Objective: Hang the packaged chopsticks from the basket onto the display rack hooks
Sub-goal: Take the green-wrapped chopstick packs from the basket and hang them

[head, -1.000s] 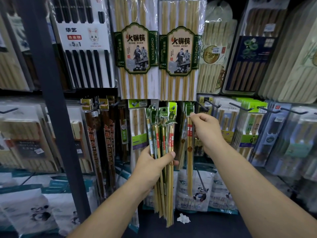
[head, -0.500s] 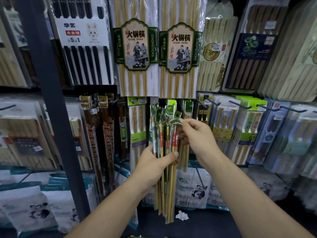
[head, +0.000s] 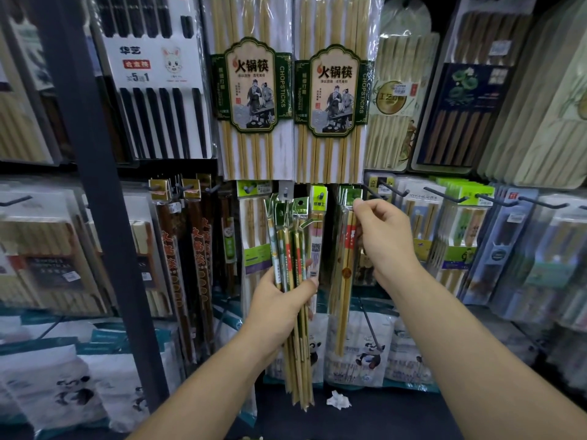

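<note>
The bundle of slim clear-wrapped bamboo chopstick packs with green header cards [head: 293, 242] stands upright at the centre of the view. We see the left hand [head: 280, 309] gripping it around its middle, thumb across the front and fingers curled behind, so that the headers fan out above the fist and the pale tips hang below it. Just to its right, a single pack of light bamboo chopsticks with a red band and a green header [head: 346, 274] hangs straight down; the right hand [head: 386, 244] pinches its top corner between thumb and forefinger, the other fingers loosely curled. That header sits level with a dark metal hook [head: 374, 193] and close beside it, but we cannot tell whether its hole is over the hook. Above both hands hang two wide packs of long bamboo chopsticks with green-and-cream labels reading CHOPSTICKS [head: 251, 90], side by side. Left of them we find a white-carded pack of black chopsticks with a rabbit drawing [head: 155, 100], and further left a dark metal upright post [head: 95, 201] runs from top to bottom of the view. To the right, a dark blue carded pack of brown chopsticks [head: 465, 103] hangs over a row of green-headed packs [head: 460, 217] on further dark hooks. Low down, white bags printed with pandas [head: 365, 354] stand behind the hanging tips, and a crumpled scrap of white paper [head: 338, 401] lies on the dark shelf [head: 397, 417] between the two forearms.
</note>
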The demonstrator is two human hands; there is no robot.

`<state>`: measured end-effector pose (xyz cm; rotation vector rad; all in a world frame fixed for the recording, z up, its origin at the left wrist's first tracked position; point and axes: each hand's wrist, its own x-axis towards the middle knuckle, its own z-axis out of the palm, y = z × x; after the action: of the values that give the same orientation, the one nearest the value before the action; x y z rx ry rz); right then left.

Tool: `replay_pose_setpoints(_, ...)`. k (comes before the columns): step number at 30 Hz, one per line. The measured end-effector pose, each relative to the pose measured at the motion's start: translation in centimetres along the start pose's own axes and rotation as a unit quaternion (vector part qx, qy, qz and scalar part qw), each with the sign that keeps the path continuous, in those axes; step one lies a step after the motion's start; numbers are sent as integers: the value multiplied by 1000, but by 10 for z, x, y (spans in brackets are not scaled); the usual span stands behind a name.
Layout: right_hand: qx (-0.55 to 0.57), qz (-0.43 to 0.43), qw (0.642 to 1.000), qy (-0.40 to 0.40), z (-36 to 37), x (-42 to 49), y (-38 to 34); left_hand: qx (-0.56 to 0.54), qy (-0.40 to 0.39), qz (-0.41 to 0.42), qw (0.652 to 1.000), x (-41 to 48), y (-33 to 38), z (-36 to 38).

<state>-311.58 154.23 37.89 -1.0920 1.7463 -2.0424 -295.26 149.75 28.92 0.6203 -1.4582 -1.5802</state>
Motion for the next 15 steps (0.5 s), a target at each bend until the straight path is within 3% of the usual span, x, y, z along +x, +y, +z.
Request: replay_pose_setpoints(15, -29, 20, 999, 11, 3, 12, 6, -9, 6, -12, 1000, 1, 2, 1)
